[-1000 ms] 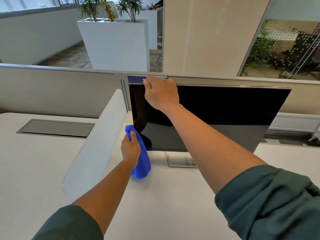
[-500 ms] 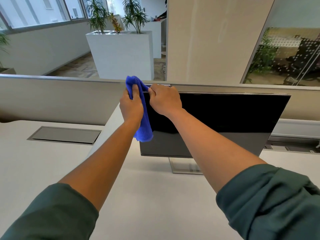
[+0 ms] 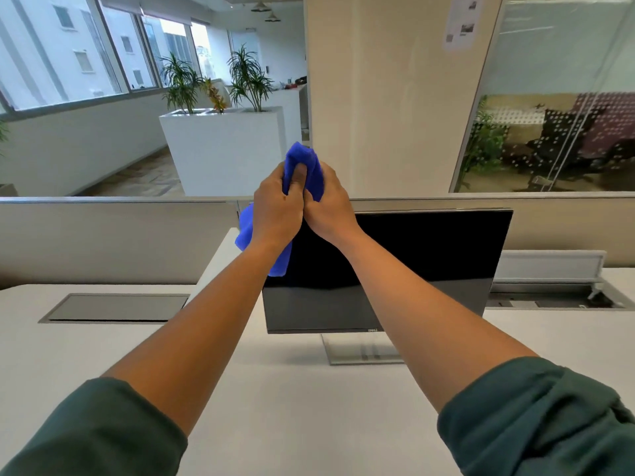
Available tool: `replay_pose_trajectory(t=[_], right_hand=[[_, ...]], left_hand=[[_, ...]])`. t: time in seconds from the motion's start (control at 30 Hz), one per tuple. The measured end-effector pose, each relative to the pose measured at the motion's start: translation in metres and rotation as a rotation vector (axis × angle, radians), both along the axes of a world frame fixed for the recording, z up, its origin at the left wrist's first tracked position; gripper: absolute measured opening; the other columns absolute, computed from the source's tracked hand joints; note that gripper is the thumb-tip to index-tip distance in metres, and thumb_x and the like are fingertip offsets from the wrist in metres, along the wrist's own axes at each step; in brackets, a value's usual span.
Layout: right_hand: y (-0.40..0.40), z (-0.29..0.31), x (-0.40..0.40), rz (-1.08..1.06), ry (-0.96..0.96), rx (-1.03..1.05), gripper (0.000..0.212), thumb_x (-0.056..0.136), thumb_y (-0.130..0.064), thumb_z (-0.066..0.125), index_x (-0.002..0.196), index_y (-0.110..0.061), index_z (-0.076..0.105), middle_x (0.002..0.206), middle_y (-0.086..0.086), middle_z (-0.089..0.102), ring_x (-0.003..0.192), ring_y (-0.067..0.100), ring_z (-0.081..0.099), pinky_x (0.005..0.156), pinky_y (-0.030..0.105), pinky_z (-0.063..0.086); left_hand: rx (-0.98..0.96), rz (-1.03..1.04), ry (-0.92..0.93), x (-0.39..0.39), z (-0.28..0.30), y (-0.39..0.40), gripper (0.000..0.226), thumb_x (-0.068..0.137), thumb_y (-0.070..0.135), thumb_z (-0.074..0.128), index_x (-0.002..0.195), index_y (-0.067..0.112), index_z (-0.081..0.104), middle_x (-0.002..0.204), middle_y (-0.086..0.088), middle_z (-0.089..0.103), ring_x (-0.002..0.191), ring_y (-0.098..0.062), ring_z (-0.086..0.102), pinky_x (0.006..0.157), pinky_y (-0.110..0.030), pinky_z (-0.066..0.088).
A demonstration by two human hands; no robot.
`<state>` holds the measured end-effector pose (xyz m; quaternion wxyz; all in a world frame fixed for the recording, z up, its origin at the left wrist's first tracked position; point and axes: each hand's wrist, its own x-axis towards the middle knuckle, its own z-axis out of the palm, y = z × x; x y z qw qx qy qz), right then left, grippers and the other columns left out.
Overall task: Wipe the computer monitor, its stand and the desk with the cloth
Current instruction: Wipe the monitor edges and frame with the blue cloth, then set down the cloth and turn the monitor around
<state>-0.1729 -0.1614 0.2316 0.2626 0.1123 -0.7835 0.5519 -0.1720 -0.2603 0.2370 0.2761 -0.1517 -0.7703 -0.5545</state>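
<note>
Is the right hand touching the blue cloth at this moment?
Touching. The head view shows the right hand with its fingers wrapped into the bunched blue cloth, next to the left hand, which grips it too, above the monitor.

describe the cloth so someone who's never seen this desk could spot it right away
Start at the dark monitor on the white desk and go to its top left corner. There the left hand and right hand together grip the bunched cloth. It is the only bright blue thing here.
</note>
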Motion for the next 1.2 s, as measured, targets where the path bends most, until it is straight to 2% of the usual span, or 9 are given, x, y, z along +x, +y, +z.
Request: replay_pose_trajectory(t=[0.07,0.2,0.37,0.53,0.7,0.83,0.97,1.1,1.2], right_hand=[[0.013,0.01,0.014,-0.025,0.031,-0.012,0.032,0.088,-0.029,0.054,0.092,-0.06,0.05,0.088,-0.032,0.062,0.084,-0.011,0.059,0.069,0.009,0.045],[0.044,0.018,0.029,-0.094,0.079,-0.074,0.002,0.087,-0.035,0.056,0.087,-0.035,0.058,0.083,-0.012,0.067,0.076,0.004,0.062,0.068,0.02,0.048],[0.089,0.026,0.057,-0.218,0.199,-0.258,0.012,0.088,-0.033,0.059,0.08,-0.026,0.054,0.065,-0.017,0.06,0.061,0.005,0.057,0.057,0.021,0.047],[0.144,0.028,0.089,-0.319,0.206,-0.302,0.015,0.088,-0.031,0.061,0.081,-0.025,0.048,0.063,-0.02,0.057,0.055,-0.003,0.053,0.053,0.012,0.043],[0.21,-0.002,0.116,-0.405,-0.013,-0.28,0.019,0.089,-0.037,0.062,0.084,-0.023,0.05,0.073,-0.008,0.059,0.059,0.0,0.055,0.053,0.015,0.045],[0.258,-0.041,0.14,-0.482,-0.216,-0.213,0.022,0.088,-0.044,0.06,0.081,-0.027,0.047,0.076,-0.007,0.059,0.063,0.006,0.056,0.051,0.018,0.042],[0.31,-0.084,0.164,-0.569,-0.411,-0.225,0.025,0.084,-0.042,0.063,0.086,-0.02,0.052,0.083,-0.003,0.061,0.071,0.013,0.058,0.058,0.027,0.044],[0.359,-0.136,0.192,-0.613,-0.634,-0.225,0.022,0.082,-0.033,0.064,0.082,-0.016,0.051,0.082,0.0,0.058,0.065,0.013,0.054,0.053,0.026,0.038],[0.387,-0.172,0.21,-0.595,-0.843,-0.111,0.02,0.084,-0.029,0.062,0.089,-0.01,0.057,0.089,0.007,0.063,0.08,0.024,0.061,0.064,0.032,0.047]], left_hand=[[-0.021,-0.029,0.047,0.009,0.014,0.012,0.03,0.102,0.043,0.048,0.081,0.025,0.059,0.064,0.01,0.059,0.059,-0.004,0.052,0.058,-0.016,0.039],[-0.018,-0.099,0.087,0.023,0.039,0.035,0.034,0.101,0.044,0.048,0.081,0.018,0.06,0.063,0.008,0.057,0.058,-0.009,0.049,0.056,-0.022,0.039],[0.017,-0.241,0.058,0.048,0.067,0.079,0.033,0.099,0.045,0.047,0.072,0.028,0.054,0.057,0.018,0.051,0.054,-0.003,0.044,0.052,-0.016,0.036],[0.043,-0.331,-0.122,0.065,0.071,0.137,0.042,0.097,0.052,0.044,0.089,0.017,0.064,0.077,0.002,0.067,0.07,-0.009,0.06,0.074,-0.038,0.055],[-0.008,-0.378,-0.482,0.085,0.032,0.193,0.052,0.096,0.065,0.037,0.092,0.021,0.064,0.086,0.005,0.069,0.083,-0.016,0.063,0.071,-0.034,0.052],[-0.044,-0.537,-0.823,0.107,-0.018,0.232,0.078,0.08,0.088,0.033,0.106,0.025,0.069,0.102,0.002,0.074,0.098,-0.02,0.068,0.086,-0.037,0.053],[-0.131,-0.669,-1.031,0.126,-0.074,0.265,0.081,0.068,0.094,0.044,0.112,0.03,0.069,0.106,0.006,0.075,0.101,-0.019,0.07,0.091,-0.042,0.054],[-0.276,-0.812,-1.162,0.137,-0.132,0.293,0.07,0.069,0.074,0.072,0.118,0.023,0.068,0.11,0.002,0.075,0.104,-0.02,0.07,0.097,-0.041,0.054],[-0.323,-0.758,-1.191,0.15,-0.175,0.315,0.049,0.08,0.043,0.078,0.119,0.017,0.066,0.105,-0.001,0.075,0.096,-0.021,0.072,0.088,-0.037,0.058]])
